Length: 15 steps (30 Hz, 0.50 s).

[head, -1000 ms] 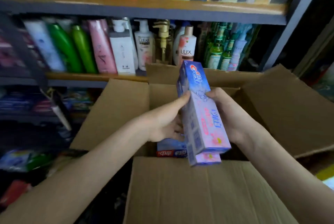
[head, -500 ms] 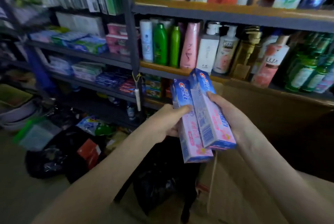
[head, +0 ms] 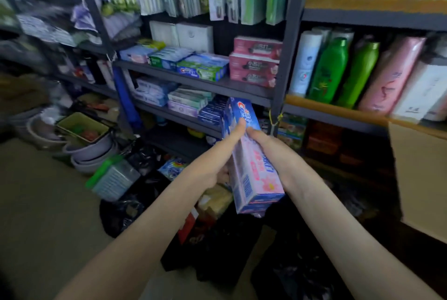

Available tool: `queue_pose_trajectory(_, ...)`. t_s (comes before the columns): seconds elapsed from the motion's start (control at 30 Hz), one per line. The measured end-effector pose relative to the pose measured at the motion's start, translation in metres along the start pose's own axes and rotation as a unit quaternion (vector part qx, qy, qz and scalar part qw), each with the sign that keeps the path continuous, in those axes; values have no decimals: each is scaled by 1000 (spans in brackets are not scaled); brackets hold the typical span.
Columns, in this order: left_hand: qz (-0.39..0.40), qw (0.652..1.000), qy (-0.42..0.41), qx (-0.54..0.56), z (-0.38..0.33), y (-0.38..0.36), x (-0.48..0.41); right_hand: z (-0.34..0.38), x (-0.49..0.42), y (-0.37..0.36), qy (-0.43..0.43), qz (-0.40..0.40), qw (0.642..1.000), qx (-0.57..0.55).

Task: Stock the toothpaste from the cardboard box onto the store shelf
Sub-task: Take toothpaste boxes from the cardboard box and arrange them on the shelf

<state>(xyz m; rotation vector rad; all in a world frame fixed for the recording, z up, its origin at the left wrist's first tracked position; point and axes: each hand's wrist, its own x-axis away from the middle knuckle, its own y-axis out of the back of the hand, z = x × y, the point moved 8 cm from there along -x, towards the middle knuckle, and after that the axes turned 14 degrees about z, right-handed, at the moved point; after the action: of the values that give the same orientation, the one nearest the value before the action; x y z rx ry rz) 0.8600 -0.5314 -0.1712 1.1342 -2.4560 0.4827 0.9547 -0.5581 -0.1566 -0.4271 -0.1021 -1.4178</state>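
The store shelf [head: 212, 84] holds rows of toothpaste packs [head: 203, 69] lying flat. The cardboard box [head: 420, 174] is right of the shelf, and its inside is hidden. In front of the shelf, stacked pink and blue toothpaste boxes [head: 251, 169] tilt up. The left hand [head: 215, 161] and right hand [head: 273, 152] each have a grip clamped on their sides.

Stretches both bare forearms forward and inward, wrists close together. Grips stacked pink-and-blue cardboard toothpaste boxes [head: 252, 171] from the left with left hand [head: 212, 166], thumb straight along the top face, remaining fingers curled underneath. Clasps the same stack from the right with right hand [head: 273, 152], thumb over the top, thumb tips just beside each other.
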Motion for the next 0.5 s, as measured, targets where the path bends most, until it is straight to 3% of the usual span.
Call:
queue_pose_trajectory(0.1, -4, 999, -17, 46, -9, 33, -16, 13, -43, -17, 26, 5, 994, 102)
queue_pose_trajectory(0.27, -55, 988, -76, 122, -32, 95, -51, 23, -113, -25, 33, 50, 995, 77)
queue_pose_trajectory(0.5, -152, 963, -126, 181, -73, 209, -103, 48, -229, -63, 43, 190, 973, 126)
